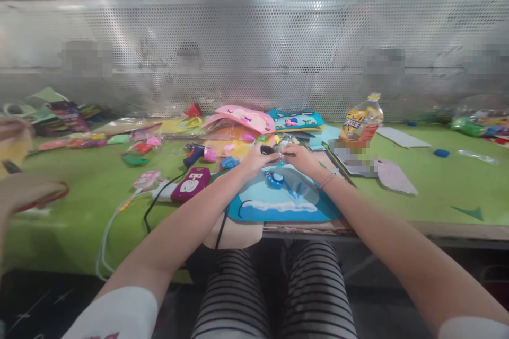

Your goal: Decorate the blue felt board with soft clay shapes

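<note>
My left hand (255, 158) and my right hand (299, 158) meet over the far end of a blue felt piece (283, 202) with a white wave and a small blue round part. The left fingers pinch a small black object (266, 150). My right hand's fingers are curled close to it, holding something pale that I cannot make out.
A green table (433, 180) carries several felt pieces, a pink felt piece (243, 116), a maroon power strip (191, 184) with cables, a blue glue gun (194, 155) and a plastic bottle (362, 124). A perforated metal screen stands behind. Another person's hands (24, 190) are at the left edge.
</note>
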Available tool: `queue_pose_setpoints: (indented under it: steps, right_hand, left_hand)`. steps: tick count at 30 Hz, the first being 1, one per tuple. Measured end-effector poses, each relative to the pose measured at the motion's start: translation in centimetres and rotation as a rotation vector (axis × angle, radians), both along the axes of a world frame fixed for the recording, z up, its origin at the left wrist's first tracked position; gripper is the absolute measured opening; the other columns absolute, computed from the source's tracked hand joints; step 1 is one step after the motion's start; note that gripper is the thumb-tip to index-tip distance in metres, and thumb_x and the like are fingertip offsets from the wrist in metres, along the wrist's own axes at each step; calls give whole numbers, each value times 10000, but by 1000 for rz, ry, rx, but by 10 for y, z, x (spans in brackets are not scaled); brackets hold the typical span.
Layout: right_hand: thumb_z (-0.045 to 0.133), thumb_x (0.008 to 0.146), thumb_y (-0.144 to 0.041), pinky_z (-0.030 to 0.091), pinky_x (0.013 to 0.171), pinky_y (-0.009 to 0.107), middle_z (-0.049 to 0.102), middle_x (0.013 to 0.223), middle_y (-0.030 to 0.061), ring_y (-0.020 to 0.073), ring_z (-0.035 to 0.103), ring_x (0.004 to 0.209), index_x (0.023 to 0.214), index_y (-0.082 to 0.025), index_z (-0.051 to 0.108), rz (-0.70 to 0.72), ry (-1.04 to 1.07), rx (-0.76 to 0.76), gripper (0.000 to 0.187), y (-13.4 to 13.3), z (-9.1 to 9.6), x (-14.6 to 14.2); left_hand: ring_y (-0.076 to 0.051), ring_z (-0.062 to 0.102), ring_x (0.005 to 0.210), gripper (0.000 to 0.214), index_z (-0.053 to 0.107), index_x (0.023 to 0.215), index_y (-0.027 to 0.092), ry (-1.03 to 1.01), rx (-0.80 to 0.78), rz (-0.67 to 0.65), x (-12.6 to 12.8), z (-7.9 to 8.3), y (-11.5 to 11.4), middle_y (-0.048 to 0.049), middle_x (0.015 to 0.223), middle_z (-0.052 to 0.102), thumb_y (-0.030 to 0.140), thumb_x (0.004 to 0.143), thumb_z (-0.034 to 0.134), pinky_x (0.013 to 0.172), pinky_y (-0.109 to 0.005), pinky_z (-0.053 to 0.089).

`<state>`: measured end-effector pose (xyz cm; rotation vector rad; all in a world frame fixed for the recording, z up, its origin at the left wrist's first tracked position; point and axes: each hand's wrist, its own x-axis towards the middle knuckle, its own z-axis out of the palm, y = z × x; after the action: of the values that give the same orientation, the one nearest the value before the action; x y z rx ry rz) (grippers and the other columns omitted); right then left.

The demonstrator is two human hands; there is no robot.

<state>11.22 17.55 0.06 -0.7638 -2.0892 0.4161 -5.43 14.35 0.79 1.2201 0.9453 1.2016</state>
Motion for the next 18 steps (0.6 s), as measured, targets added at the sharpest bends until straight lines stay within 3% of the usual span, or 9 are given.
queue_pose_setpoints:
  steps: [9, 13, 18]
  right_hand:
    - [626, 718, -170, 463, 701, 314, 598, 774, 40, 179, 573, 752, 683, -199, 724, -64, 103, 16, 107, -5, 6, -7]
    - [674, 699, -240, 482, 737, 324, 619, 764, 34, 190, 595, 782, 715, -207, 725, -106, 190, -38, 62, 2, 8, -1]
    - [571, 776, -377, 523, 624, 340, 637, 766, 47, 176, 606, 637, 813, -186, 663, -203, 390, -194, 215, 20, 7, 16]
  left_hand:
    - [-162, 613, 864, 229, 570, 1086, 127, -53, -2, -77, -5, 3, 6, -63, 1040, 600, 261, 901, 571, 738, -337, 539]
    - [-165, 611, 867, 250, 560, 1109, 131, -86, -19, -19, -9, 3, 11, -67, 1054, 595, 275, 905, 564, 734, -338, 538]
    - [-171, 608, 882, 269, 549, 1133, 136, -129, -19, 63, -13, 2, 17, -72, 1076, 587, 281, 906, 561, 741, -344, 537]
